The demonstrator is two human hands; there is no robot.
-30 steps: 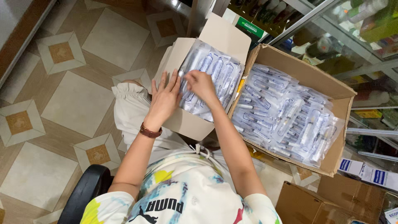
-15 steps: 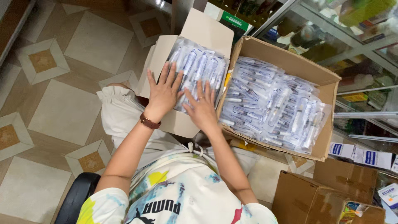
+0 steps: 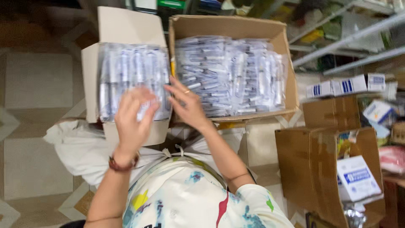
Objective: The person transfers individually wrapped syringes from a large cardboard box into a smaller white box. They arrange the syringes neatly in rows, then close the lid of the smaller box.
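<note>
Since the earlier frames the view has swung to the right and both hands have slid toward the near edge of the small carton. Left hand (image 3: 131,122) lies flat and spread, palm down, on the clear-wrapped packets (image 3: 130,80) that fill the small white carton (image 3: 90,84); it grips nothing. Right hand (image 3: 187,105), fingers loosely open, rests at the carton's right rim, its fingertips on the same layer, and holds nothing either. That carton sits on a white bag (image 3: 71,143) across the person's lap. Just beside it stands a larger brown box (image 3: 230,25) heaped with like packets (image 3: 230,74), and farther right another brown box (image 3: 316,169). It looks like levelling the packed layer; next would call for even pressure without crushing the wrappers.
</note>
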